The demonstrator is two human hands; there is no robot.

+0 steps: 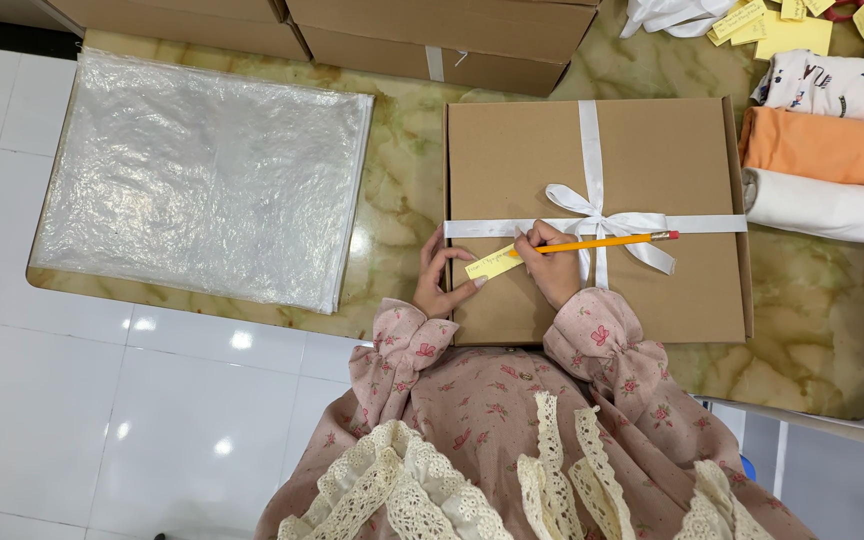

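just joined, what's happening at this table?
A person is writing on a small yellow paper note that lies on a flat brown cardboard box tied with a white ribbon bow. The right hand holds an orange pencil with its tip at the note; the left hand pins the note at the box's edge. A stack of clear plastic bags lies to the left.

- Your right hand (pixel 552 265) covers the pencil (pixel 607 241) tip and part of the yellow note (pixel 492 264).
- The writing on that note is too small for you to read.
- The far boxes (pixel 432 30) are cut off by the top edge.
- The right edge crops the rolled cloths (pixel 832 150).
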